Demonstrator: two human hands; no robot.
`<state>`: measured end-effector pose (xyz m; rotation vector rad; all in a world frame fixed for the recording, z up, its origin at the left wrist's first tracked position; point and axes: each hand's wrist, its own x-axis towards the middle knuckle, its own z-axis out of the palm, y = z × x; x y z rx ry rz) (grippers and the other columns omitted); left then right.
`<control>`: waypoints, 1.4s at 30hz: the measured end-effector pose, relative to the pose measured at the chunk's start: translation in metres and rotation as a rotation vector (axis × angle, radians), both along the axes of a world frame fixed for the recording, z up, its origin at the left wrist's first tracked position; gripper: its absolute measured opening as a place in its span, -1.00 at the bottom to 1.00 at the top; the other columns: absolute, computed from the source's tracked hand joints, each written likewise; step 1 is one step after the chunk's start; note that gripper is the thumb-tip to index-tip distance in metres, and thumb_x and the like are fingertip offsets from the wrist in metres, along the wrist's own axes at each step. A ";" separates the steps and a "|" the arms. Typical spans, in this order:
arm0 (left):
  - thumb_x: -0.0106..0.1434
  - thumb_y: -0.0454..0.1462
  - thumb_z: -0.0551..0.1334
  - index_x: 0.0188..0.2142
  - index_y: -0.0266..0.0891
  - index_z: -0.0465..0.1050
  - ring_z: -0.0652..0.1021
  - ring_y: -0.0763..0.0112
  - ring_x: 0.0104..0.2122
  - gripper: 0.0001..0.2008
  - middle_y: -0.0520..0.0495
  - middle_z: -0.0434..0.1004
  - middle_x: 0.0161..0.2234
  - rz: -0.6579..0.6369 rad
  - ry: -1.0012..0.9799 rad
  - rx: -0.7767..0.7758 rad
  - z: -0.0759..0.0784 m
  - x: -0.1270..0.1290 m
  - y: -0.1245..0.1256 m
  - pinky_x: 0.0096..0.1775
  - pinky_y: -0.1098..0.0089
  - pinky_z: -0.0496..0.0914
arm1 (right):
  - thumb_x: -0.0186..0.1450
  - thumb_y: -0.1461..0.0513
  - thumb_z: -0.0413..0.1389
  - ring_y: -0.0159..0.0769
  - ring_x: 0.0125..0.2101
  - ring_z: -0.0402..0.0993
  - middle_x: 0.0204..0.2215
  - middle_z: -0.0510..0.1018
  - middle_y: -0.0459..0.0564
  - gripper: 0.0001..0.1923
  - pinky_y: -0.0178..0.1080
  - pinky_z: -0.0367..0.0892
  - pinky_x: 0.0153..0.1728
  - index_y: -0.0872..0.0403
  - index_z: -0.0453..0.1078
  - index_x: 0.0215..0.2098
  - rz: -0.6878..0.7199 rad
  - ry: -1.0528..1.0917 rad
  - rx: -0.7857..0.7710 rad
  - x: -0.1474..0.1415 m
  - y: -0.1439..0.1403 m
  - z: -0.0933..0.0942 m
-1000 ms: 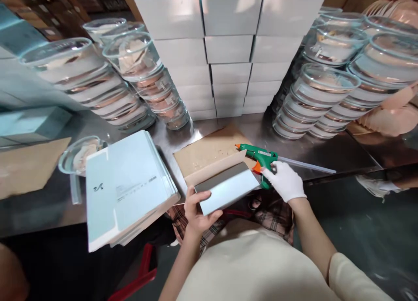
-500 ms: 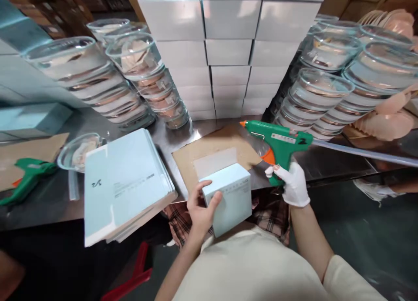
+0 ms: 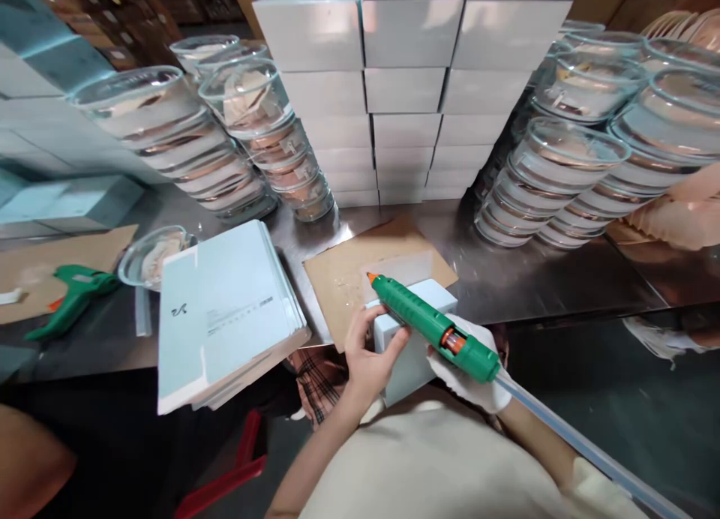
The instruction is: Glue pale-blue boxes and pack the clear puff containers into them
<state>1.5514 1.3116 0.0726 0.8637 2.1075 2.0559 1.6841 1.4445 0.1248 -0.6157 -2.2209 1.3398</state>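
Note:
My bare left hand (image 3: 371, 354) grips the left end of a pale blue box (image 3: 413, 373), its thumb on the near face and fingers over the top edge. An end flap (image 3: 413, 268) of the box stands out at the far side. In my white-gloved right hand (image 3: 469, 369) is a green glue gun (image 3: 433, 324), held across and above the box, its orange nozzle pointing to the far left. A long clear glue stick (image 3: 585, 444) sticks out of its back end. The gun hides part of the box and most of my right fingers.
A cardboard sheet (image 3: 331, 279) lies under the work on the metal table (image 3: 540, 279). Flat blue cartons (image 3: 225, 309) are piled at left, near a second green glue gun (image 3: 79, 294). Stacked clear tubs (image 3: 304, 166) and a wall of white boxes (image 3: 405, 91) stand behind.
My right hand has swung the glue gun leftward and towards me, from right of the box to above it. My left hand still holds the box, slightly further right in view.

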 end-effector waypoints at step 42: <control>0.31 0.03 0.41 -0.24 -0.14 0.59 0.55 0.17 0.01 -0.69 -0.13 0.52 -0.11 -0.166 -0.104 0.213 0.003 -0.027 -0.019 0.09 0.19 0.42 | 0.41 0.03 0.28 -0.17 0.10 0.47 0.03 0.47 0.12 -0.63 -0.06 0.41 0.19 -0.01 0.56 0.11 0.765 0.146 0.194 -0.044 0.079 0.011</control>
